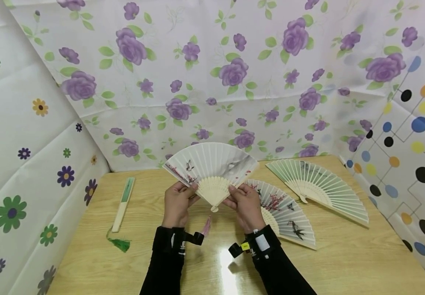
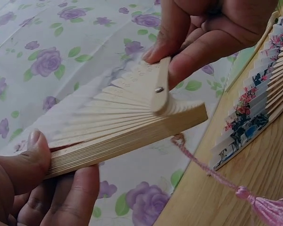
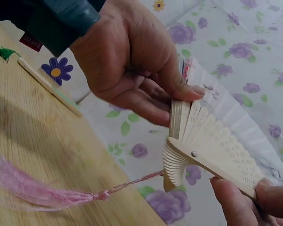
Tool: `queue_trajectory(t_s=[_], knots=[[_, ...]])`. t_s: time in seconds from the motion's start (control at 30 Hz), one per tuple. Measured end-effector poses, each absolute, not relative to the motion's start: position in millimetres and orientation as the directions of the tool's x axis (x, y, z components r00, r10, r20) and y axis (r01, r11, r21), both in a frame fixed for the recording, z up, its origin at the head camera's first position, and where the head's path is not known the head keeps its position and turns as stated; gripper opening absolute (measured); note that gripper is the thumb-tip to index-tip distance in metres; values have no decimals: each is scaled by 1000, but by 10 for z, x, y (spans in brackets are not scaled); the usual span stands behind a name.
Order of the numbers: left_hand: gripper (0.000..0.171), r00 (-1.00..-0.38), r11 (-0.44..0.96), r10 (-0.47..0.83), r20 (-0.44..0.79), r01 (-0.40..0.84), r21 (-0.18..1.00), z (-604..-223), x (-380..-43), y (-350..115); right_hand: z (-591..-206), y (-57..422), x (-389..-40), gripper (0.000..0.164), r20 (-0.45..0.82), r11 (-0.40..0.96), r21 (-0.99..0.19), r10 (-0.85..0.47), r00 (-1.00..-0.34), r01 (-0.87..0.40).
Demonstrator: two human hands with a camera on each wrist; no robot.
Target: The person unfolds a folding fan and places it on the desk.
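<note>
Left hand point(image 1: 177, 203), right hand point(image 1: 247, 207), gripping white fan point(image 1: 214, 166), perhaps bird-printed

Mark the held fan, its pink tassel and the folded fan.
Held fan point(image 1: 212, 169), head view, on its pale leaf.
Pink tassel point(image 3: 45, 188), right wrist view, on its strands.
Folded fan point(image 1: 123, 205), head view, midway along its length.

Held fan point(image 1: 212, 170) above table point(image 1: 90, 258); folded fan point(image 1: 123, 203) left, spread fans point(image 1: 323, 186) right.

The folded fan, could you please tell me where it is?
In the head view, the folded fan lies on the left of the table, left of the left hand.
</note>
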State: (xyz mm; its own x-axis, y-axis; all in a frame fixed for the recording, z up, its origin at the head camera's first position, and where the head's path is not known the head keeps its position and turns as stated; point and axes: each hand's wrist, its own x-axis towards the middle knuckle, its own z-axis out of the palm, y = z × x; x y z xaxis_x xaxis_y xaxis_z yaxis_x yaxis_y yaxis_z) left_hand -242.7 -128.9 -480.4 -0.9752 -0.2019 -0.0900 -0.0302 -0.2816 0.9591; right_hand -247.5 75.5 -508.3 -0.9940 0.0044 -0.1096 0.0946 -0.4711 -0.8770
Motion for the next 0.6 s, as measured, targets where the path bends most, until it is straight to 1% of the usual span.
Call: queue_trajectory(t_s=[0.1, 0.23, 0.5, 0.6], knots=[[31, -974, -288, -210, -87, -23, 957, -4793, -2434, -1294, -5077, 740, -2477, 36, -110, -471, -878, 22, -994, 86], [31, -973, -297, -216, -81, -14, 955, -4783, -2442, -1294, -5070, 724, -2492, 34, -109, -476, -876, 39, -993, 78], [31, -971, -306, -224, -87, -15, 952, -4801, -2448, -1299, -5065, 663, -2487, 17, -122, -504, -862, 97, -988, 56], [31, -969, -303, -230, -88, -15, 953, -4804, -2453, -1299, -5055, 632, -2470, 14, -124, -510, -859, 117, -985, 48]])
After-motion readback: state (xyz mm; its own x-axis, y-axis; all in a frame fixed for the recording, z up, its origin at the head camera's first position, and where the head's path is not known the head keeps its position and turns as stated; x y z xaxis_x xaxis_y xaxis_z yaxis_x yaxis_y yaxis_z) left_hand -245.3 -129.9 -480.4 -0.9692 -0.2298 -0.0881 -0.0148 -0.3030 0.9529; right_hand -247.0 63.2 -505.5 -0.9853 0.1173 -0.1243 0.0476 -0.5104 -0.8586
